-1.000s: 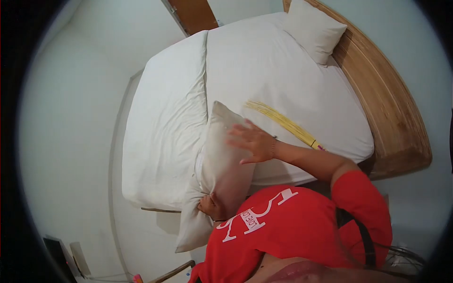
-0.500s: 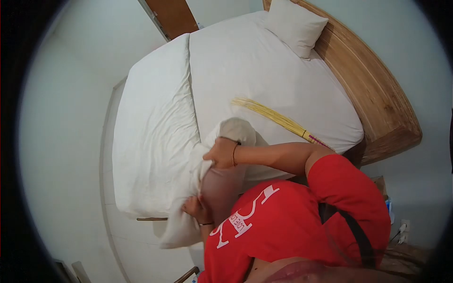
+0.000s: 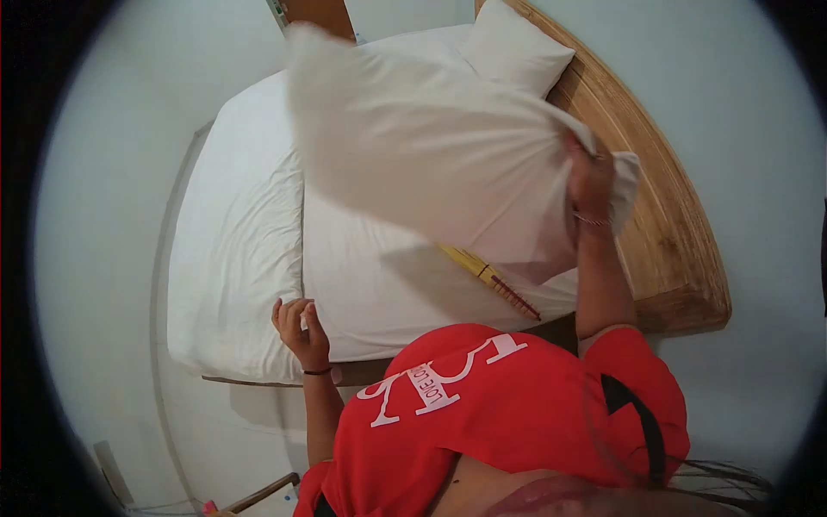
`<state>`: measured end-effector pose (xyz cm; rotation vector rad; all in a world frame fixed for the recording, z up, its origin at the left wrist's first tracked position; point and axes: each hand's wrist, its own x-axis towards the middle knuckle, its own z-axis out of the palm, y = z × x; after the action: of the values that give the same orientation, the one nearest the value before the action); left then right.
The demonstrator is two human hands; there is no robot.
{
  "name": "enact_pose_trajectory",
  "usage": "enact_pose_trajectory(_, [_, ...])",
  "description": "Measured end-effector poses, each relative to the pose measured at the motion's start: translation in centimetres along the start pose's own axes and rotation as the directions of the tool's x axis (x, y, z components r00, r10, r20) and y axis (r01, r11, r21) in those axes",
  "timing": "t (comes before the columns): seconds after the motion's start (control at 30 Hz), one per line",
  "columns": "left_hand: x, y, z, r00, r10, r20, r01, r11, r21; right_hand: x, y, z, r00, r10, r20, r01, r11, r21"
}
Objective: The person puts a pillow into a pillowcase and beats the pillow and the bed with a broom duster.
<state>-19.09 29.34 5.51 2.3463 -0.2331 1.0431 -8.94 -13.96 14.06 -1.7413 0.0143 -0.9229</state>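
Observation:
My right hand (image 3: 591,179) grips one end of a white pillow (image 3: 431,138), which is raised above the bed and slightly blurred. The pillow stretches left from my fist, and its cover creases toward my grip. My left hand (image 3: 301,334) is empty, with its fingers apart, beside the near edge of the bed (image 3: 345,319). A yellow stick broom (image 3: 482,274) lies on the sheet under the pillow, its bristle end hidden by it.
A second white pillow (image 3: 517,47) lies against the curved wooden headboard (image 3: 680,233). Folded white bedding (image 3: 233,250) covers the left part of the bed. A brown door (image 3: 323,17) stands at the far side.
The pillow has swung up and right from the near bed edge, held by my right hand alone. My left hand has let go of it and moved left.

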Motion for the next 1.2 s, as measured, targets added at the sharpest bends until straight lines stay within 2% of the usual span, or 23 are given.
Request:
enact_pose_trajectory(0.07, [-0.3, 1.6, 1.5, 0.999, -0.004, 0.044, 0.003, 1.000, 0.025, 1.9, 4.0, -4.2, 0.988, -0.132, -0.083, 0.115, 0.975, -0.188])
enact_pose_trajectory(0.13, [-0.9, 2.5, 2.5, 0.995, -0.030, 0.099, 0.024, 0.998, 0.060, 2.9, 5.5, -7.3, 0.948, 0.208, -0.242, -0.267, 0.933, -0.241])
enact_pose_trajectory(0.23, [-2.1, 2.9, 3.3, 0.990, -0.050, 0.129, 0.036, 0.993, 0.110, 3.9, 12.0, -10.3, 0.909, 0.017, -0.416, -0.193, 0.903, -0.383])
enact_pose_trajectory(0.33, [-3.0, 3.4, 3.8, 0.981, -0.115, 0.158, 0.095, 0.987, 0.130, 2.9, 18.4, -11.8, 0.873, 0.148, -0.464, -0.442, 0.644, -0.625])
enact_pose_trajectory(0.43, [-4.2, 3.6, 3.9, 0.963, -0.173, 0.209, 0.144, 0.979, 0.146, 3.1, 23.4, -13.7, 0.806, 0.455, -0.378, -0.561, 0.383, -0.734])
enact_pose_trajectory(0.53, [-5.0, 3.5, 4.5, 0.953, -0.209, 0.221, 0.173, 0.970, 0.171, 6.0, 28.0, -16.0, 0.902, 0.188, -0.387, -0.425, 0.534, -0.731])
enact_pose_trajectory(0.57, [-5.4, 3.4, 4.8, 0.949, -0.221, 0.223, 0.183, 0.967, 0.178, 6.7, 26.6, -15.9, 0.842, 0.352, -0.408, -0.538, 0.603, -0.589])
enact_pose_trajectory(0.67, [-6.4, 2.8, 5.9, 0.923, -0.268, 0.277, 0.229, 0.959, 0.166, 6.0, 23.8, -14.7, 0.906, 0.218, -0.362, -0.417, 0.602, -0.681])
enact_pose_trajectory(0.7, [-6.7, 2.8, 6.2, 0.900, -0.281, 0.333, 0.232, 0.956, 0.179, 5.1, 23.1, -14.0, 0.957, -0.025, -0.288, -0.224, 0.564, -0.795])
enact_pose_trajectory(0.73, [-6.9, 2.8, 6.8, 0.876, -0.301, 0.378, 0.241, 0.950, 0.198, 4.1, 22.5, -13.1, 0.949, -0.263, -0.172, -0.024, 0.485, -0.874])
enact_pose_trajectory(0.77, [-7.3, 2.8, 7.2, 0.783, -0.411, 0.467, 0.373, 0.911, 0.176, 3.1, 21.9, -11.6, 0.874, -0.485, -0.035, 0.168, 0.369, -0.914])
enact_pose_trajectory(0.8, [-7.9, 2.5, 7.4, 0.667, -0.506, 0.548, 0.507, 0.846, 0.164, 1.3, 21.2, -9.4, 0.870, -0.488, 0.072, 0.309, 0.425, -0.851])
enact_pose_trajectory(0.83, [-9.5, 1.1, 8.0, 0.540, -0.552, 0.636, 0.529, 0.810, 0.254, -1.2, 20.8, -7.1, 0.851, -0.494, 0.179, 0.439, 0.480, -0.760])
enact_pose_trajectory(0.87, [-11.4, -0.5, 8.4, 0.394, -0.590, 0.705, 0.539, 0.770, 0.343, -4.5, 21.4, -4.9, 0.826, -0.464, 0.319, 0.559, 0.607, -0.564])
enact_pose_trajectory(0.9, [-12.7, -1.2, 8.4, 0.256, -0.610, 0.750, 0.498, 0.748, 0.439, -8.2, 22.1, -2.9, 0.802, -0.281, 0.527, 0.510, 0.781, -0.360])
enact_pose_trajectory(0.93, [-14.1, -1.8, 8.0, 0.108, -0.623, 0.775, 0.444, 0.727, 0.523, -11.8, 23.3, -1.3, 0.666, -0.143, 0.732, 0.455, 0.856, -0.247])
enact_pose_trajectory(1.0, [-18.0, -3.6, 7.0, 0.012, -0.591, 0.806, 0.437, 0.728, 0.528, -19.1, 24.4, 0.2, 0.615, 0.156, 0.773, 0.415, 0.769, -0.485])
enact_pose_trajectory(1.03, [-19.5, -4.1, 6.5, -0.025, -0.564, 0.826, 0.432, 0.739, 0.517, -23.8, 27.9, -0.2, 0.580, 0.308, 0.754, 0.338, 0.751, -0.567])
enact_pose_trajectory(1.1, [-20.6, -3.8, 4.6, -0.061, -0.619, 0.783, 0.518, 0.651, 0.555, -25.4, 27.7, 0.7, 0.457, 0.562, 0.690, 0.218, 0.681, -0.699])
enact_pose_trajectory(1.17, [-22.3, -4.0, 2.3, -0.090, -0.661, 0.745, 0.569, 0.579, 0.583, -25.9, 27.1, 1.0, 0.287, 0.749, 0.597, 0.136, 0.585, -0.799])
enact_pose_trajectory(1.2, [-23.7, -4.7, 1.4, -0.094, -0.681, 0.727, 0.585, 0.553, 0.593, -26.7, 28.4, 1.4, 0.361, 0.695, 0.622, -0.054, 0.682, -0.730])
